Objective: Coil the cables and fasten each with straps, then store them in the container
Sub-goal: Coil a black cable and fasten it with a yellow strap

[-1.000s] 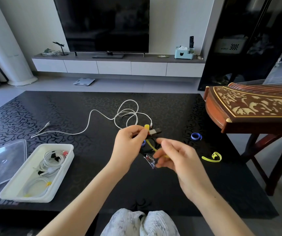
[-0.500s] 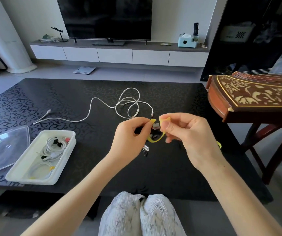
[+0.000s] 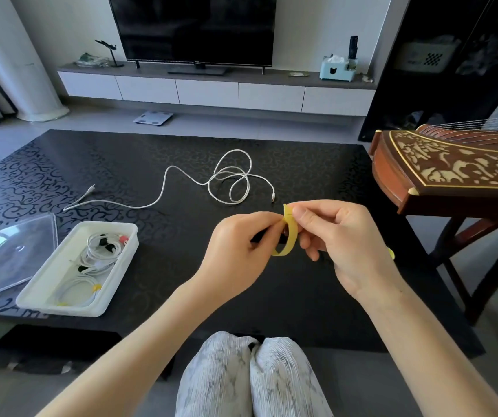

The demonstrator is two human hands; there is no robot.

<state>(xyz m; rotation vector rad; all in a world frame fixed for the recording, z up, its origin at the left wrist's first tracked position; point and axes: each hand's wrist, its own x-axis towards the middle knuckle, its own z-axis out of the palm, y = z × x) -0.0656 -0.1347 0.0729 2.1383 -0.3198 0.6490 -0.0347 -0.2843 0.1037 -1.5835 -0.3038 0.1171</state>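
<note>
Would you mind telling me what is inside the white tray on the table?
The white tray holds coiled white cables, bound with black, red and yellow straps. Anything beneath the coils is covered.

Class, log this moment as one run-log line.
left hand grips dark cable | right hand pinches yellow strap | white cable uncoiled | container open

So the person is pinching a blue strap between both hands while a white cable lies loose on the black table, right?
Not quite: the strap is yellow, not blue, as the head view shows. The left hand and right hand do both pinch it, and the white cable lies loose on the black table.
</note>
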